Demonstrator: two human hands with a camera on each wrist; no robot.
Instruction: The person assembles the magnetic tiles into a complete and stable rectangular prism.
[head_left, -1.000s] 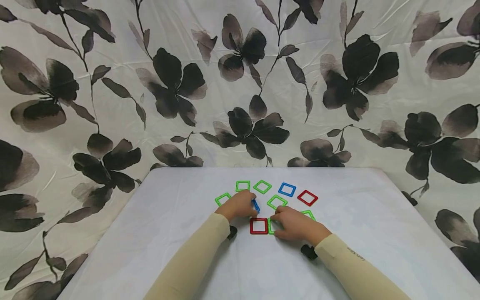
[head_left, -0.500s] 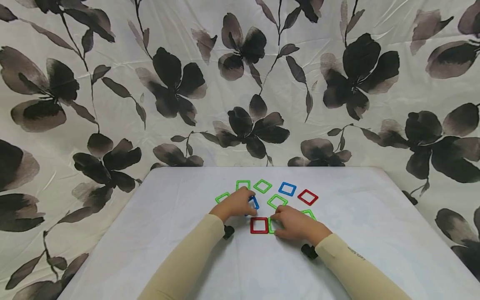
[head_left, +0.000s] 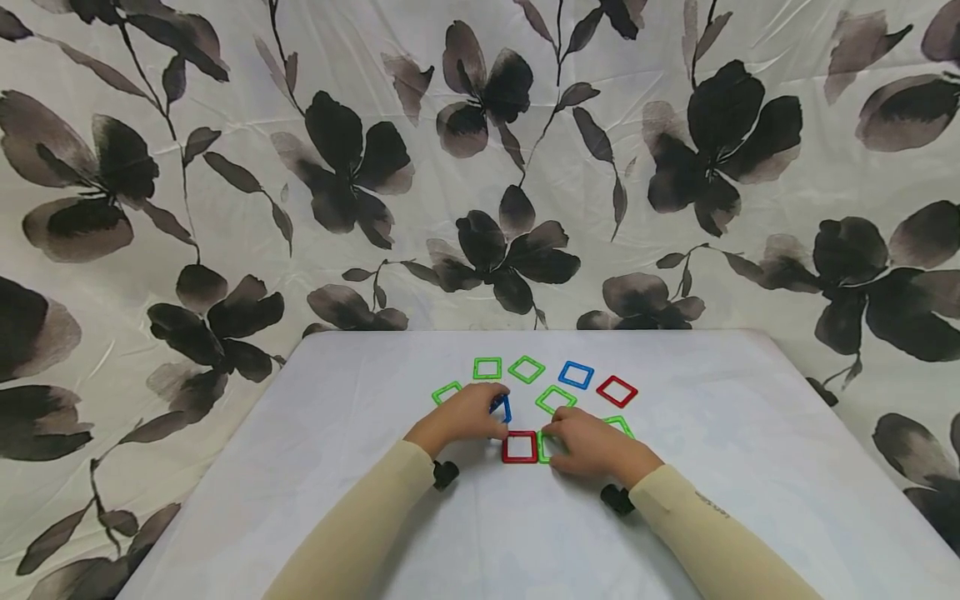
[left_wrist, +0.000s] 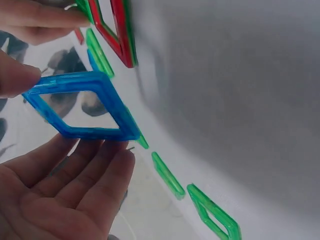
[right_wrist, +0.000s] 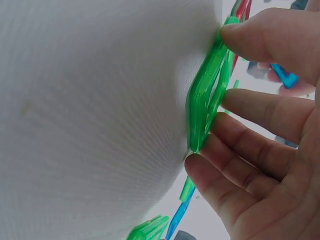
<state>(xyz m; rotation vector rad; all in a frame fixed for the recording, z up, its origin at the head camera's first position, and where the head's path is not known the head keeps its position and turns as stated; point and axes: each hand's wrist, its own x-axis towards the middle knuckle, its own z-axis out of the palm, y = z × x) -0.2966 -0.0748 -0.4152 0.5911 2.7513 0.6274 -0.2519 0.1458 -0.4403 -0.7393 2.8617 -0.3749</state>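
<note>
Blue square frame [left_wrist: 70, 81]: glossy, translucent, hollow-centred, rounded corners.

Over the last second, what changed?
The left hand shifted slightly left, carrying its blue square along. No hold visibly gained or released. The right hand stayed on its green square; the red square beside that stayed put too.

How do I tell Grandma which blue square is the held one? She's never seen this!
Start at the white table, then find the person's left hand. The blue square is the hollow frame that hand grips. The other blue frame lies on the table farther back, with no hand touching it.
</note>
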